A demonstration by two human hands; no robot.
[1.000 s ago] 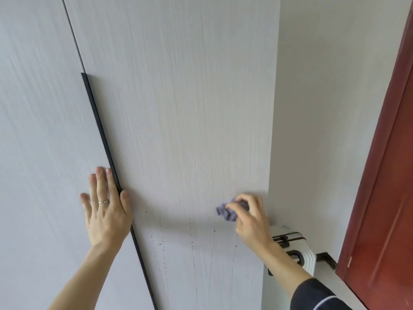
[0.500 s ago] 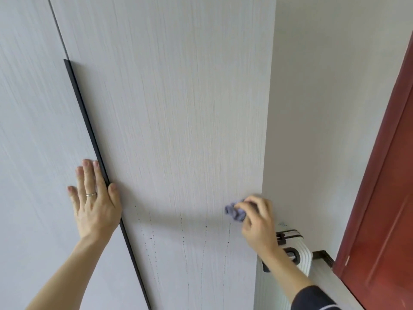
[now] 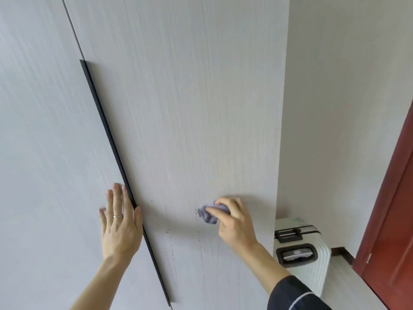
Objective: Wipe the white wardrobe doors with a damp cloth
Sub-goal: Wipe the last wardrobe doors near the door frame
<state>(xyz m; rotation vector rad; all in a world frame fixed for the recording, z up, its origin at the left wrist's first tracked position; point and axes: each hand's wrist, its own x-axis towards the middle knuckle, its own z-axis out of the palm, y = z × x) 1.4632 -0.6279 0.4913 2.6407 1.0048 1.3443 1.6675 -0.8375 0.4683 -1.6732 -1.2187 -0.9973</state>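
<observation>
Two white wood-grain wardrobe doors fill the view: the left door and the right door, split by a long black handle strip. My left hand lies flat with straight fingers on the left door, its thumb across the black strip. My right hand grips a bunched grey-purple cloth and presses it against the right door. Thin trails of dark droplets run down the door below the cloth.
A white ribbed suitcase with black handles stands to the right of the wardrobe, against the pale wall. A dark red door lies at the far right edge. Pale floor shows beside it.
My right hand has carried the cloth leftward across the right door, away from its right edge. My left hand has stayed flat beside the black strip while the view shifted.
</observation>
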